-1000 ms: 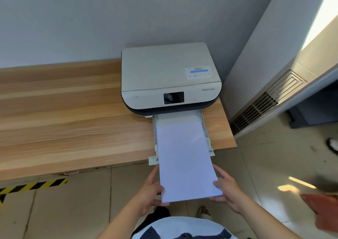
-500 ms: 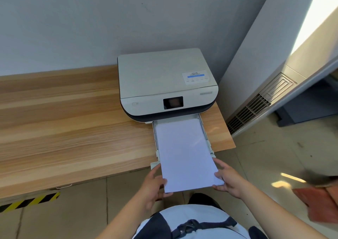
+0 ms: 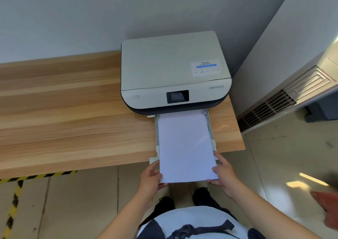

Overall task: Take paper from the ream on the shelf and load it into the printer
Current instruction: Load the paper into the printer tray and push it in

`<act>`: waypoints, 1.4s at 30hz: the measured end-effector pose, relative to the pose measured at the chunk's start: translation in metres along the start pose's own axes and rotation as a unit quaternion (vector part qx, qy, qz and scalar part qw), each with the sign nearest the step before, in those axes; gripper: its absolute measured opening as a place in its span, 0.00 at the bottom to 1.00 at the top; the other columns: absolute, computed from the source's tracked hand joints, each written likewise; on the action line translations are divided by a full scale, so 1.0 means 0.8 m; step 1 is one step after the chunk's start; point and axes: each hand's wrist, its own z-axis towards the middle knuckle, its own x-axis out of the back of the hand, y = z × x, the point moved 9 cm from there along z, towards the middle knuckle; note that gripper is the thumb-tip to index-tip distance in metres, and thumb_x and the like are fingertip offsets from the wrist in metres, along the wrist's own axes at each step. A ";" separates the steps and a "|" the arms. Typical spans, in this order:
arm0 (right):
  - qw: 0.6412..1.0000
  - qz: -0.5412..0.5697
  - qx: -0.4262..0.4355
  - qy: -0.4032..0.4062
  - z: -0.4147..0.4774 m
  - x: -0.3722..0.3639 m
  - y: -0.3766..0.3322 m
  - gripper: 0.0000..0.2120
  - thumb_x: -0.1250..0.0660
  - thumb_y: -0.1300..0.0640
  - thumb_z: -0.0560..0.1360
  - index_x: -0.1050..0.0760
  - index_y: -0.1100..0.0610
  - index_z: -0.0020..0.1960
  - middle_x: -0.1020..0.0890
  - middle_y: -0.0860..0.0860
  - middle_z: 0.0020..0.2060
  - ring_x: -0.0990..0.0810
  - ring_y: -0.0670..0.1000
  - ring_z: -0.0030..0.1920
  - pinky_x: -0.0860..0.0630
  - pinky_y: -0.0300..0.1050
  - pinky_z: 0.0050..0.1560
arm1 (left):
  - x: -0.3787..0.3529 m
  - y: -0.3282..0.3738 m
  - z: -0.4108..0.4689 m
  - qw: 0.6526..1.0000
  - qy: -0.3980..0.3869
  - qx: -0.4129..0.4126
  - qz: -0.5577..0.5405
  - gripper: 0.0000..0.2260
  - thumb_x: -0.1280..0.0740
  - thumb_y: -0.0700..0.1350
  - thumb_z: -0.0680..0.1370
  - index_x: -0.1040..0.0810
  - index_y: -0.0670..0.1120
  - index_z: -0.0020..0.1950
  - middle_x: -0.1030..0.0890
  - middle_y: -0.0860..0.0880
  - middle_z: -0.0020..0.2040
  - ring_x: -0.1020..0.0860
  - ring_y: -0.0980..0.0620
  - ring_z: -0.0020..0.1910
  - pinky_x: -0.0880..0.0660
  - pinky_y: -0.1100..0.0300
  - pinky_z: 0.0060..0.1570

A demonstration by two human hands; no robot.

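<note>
Hands held the paper [image 3: 184, 147] by its near corners: the left hand [image 3: 151, 177] pinched the left corner, thumb on top, and the right hand [image 3: 222, 174] gripped the right one. The paper lay in the tray [image 3: 153, 160], its near end jutting past the tabletop's [image 3: 73, 119] front edge. Beyond, the printer [image 3: 172, 65] sat at the far right corner.

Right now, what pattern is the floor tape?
Floor tape: yellow and black diagonal stripes, clearest in the head view.
</note>
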 end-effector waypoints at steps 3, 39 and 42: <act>1.000 0.019 0.007 0.002 0.009 0.000 -0.015 0.28 0.44 0.72 0.77 0.31 0.47 0.70 0.22 0.57 0.59 0.20 0.62 0.56 0.17 0.53 0.42 | -0.005 0.016 0.001 0.999 0.038 -0.012 -0.002 0.23 0.40 0.27 0.78 0.26 0.45 0.69 0.17 0.45 0.50 0.16 0.47 0.44 0.18 0.59 0.35; 0.994 0.078 -0.070 0.026 0.029 0.039 0.030 0.11 0.39 0.70 0.78 0.25 0.63 0.59 0.16 0.63 0.50 0.14 0.59 0.46 0.18 0.54 0.51 | -0.006 0.022 0.006 0.918 0.043 -0.147 0.366 0.28 0.42 0.35 0.78 0.30 0.59 0.73 0.19 0.48 0.55 0.21 0.50 0.43 0.22 0.55 0.41; 0.993 0.090 -0.076 0.026 0.031 0.041 0.030 0.12 0.39 0.72 0.78 0.25 0.64 0.59 0.17 0.64 0.50 0.14 0.60 0.47 0.18 0.52 0.48 | 0.009 0.028 0.011 0.918 0.087 -0.151 0.356 0.27 0.42 0.33 0.78 0.28 0.55 0.73 0.19 0.49 0.59 0.22 0.54 0.41 0.24 0.61 0.39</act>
